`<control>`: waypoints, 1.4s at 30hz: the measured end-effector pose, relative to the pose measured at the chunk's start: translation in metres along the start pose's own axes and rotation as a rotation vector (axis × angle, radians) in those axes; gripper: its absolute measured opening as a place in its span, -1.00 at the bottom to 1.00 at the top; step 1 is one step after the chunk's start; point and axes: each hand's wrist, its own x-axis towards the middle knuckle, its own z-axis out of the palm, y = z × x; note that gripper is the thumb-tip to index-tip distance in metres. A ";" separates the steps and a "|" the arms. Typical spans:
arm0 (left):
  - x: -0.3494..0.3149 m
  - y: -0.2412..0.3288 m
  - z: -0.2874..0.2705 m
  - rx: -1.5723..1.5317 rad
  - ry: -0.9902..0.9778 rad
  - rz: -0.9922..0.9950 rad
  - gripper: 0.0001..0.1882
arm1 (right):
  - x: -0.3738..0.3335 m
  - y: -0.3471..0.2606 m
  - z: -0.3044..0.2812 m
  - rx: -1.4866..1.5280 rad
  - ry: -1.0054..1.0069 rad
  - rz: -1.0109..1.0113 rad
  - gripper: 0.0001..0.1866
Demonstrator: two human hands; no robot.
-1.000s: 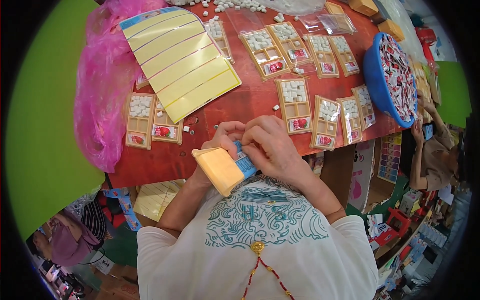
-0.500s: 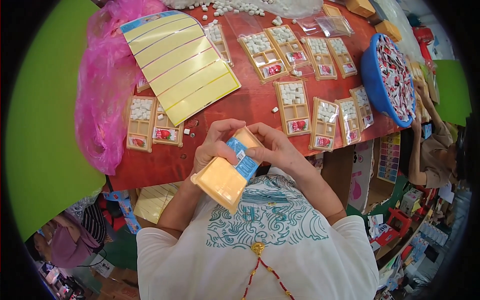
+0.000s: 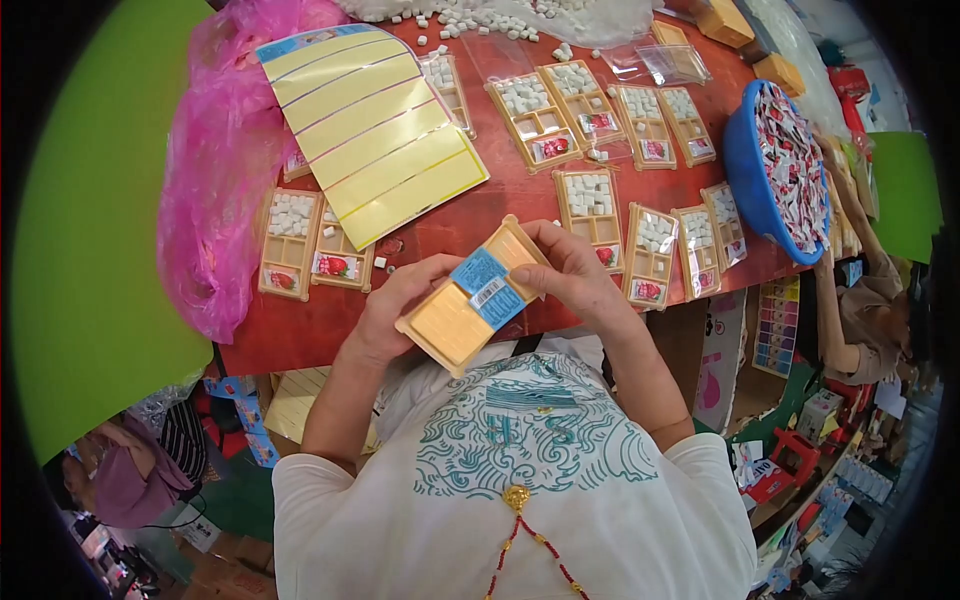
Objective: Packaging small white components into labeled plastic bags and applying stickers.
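Note:
Between my hands is a pale orange plastic tray, its underside turned up and a blue label with a barcode wrapped across the middle. My left hand grips its left end. On the right end, my right hand presses with the thumb near the label's edge, fingers behind. Beyond the hands, several similar compartment trays lie on the red table, holding white cubes and small sachets with a red fruit picture. Yellow label sheets cover some trays at the left.
A blue basin full of small sachets stands at the table's right edge. Pink plastic film drapes over the left side. Loose white cubes are heaped at the far edge. Another person's arm is at the far right, and another person sits lower left.
The tray has turned flatter, so its underside and label face up more fully. My left fingers have come off the label to the tray's left side; my right hand has shifted slightly right.

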 end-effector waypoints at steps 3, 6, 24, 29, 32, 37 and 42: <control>0.006 0.014 0.007 0.554 -0.034 -0.148 -0.55 | 0.004 0.002 -0.003 -0.116 -0.014 -0.013 -0.59; 0.010 0.012 0.019 0.662 0.014 -0.143 -0.63 | 0.013 0.007 -0.010 -0.240 0.001 -0.042 -0.59; 0.018 -0.021 0.021 0.209 0.080 0.045 -0.58 | 0.003 0.015 0.018 -1.299 0.502 -0.816 -0.66; 0.015 -0.021 0.027 0.176 0.049 0.006 -0.55 | 0.002 0.014 0.018 -1.205 0.474 -0.811 -0.71; 0.016 -0.021 0.027 0.105 -0.001 -0.036 -0.56 | 0.001 0.016 0.017 -1.157 0.435 -0.803 -0.73; 0.020 -0.019 0.024 0.141 -0.003 -0.063 -0.60 | 0.001 0.020 0.017 -1.094 0.416 -0.820 -0.70; 0.019 -0.018 0.022 0.317 0.005 -0.027 -0.64 | -0.006 0.010 0.016 -1.272 0.253 -0.796 -0.61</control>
